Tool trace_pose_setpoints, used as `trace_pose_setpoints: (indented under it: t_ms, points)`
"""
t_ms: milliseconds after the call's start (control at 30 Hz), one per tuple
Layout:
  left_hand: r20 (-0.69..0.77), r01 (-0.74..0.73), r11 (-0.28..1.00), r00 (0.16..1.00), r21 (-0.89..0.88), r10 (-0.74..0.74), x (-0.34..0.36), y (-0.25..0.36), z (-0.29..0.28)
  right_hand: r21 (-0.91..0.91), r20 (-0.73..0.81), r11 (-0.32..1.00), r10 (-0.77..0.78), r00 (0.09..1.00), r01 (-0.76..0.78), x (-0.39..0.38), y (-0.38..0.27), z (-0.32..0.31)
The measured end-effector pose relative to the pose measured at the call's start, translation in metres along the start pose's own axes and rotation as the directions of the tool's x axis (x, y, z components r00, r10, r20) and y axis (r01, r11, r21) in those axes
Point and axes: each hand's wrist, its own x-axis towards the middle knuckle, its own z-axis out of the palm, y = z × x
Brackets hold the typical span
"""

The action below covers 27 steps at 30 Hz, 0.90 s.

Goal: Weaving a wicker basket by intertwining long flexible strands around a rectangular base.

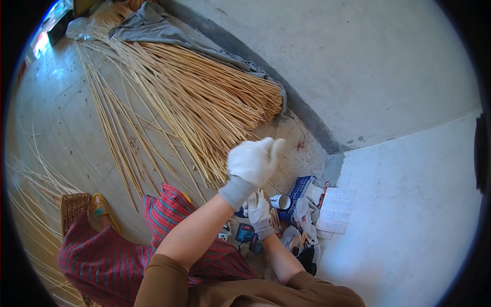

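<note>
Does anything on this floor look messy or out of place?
Yes, slightly: some loose tan rods splay across the floor left of the thick bundle, looking untidy beside its dense pile.

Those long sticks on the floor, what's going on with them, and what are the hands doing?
A person wearing gloves has a curled left hand in front of the near ends of the long tan sticks. The right hand is lower, just left of a white mug. I can't tell whether either hand grips anything. The sticks lie spread across the floor, with a grey cloth over part of them.
</note>
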Motion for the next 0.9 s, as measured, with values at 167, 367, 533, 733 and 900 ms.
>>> trace_pose_setpoints:
  t_ms: [167, 367, 533, 733, 900]
  points:
    - [0.064, 0.079, 0.991, 0.994, 0.11, -0.087, 0.003, -0.003, 0.026, -0.154, 0.002, 0.978, -0.145, 0.989, 0.143, -0.004, -0.028, -0.001]
    - [-0.018, 0.174, 0.933, 0.982, -0.314, -0.189, -0.013, -0.057, 0.072, -0.192, -0.008, 0.956, -0.23, 0.973, 0.224, 0.022, -0.028, 0.012]
    - [-0.144, 0.61, 0.611, 0.638, -0.505, -0.756, -0.029, -0.128, 0.1, 0.023, -0.027, 0.996, 0.082, 0.996, -0.081, 0.03, -0.025, 0.012]
    - [0.512, 0.637, 0.001, 0.621, -0.771, -0.594, -0.038, -0.123, 0.089, 0.157, 0.075, 0.985, 0.059, 0.995, -0.071, 0.006, -0.03, 0.008]
    - [0.571, 0.569, -0.214, 0.579, -0.794, -0.582, -0.035, -0.109, 0.076, 0.143, 0.092, 0.981, 0.121, 0.988, -0.133, -0.007, -0.029, 0.004]
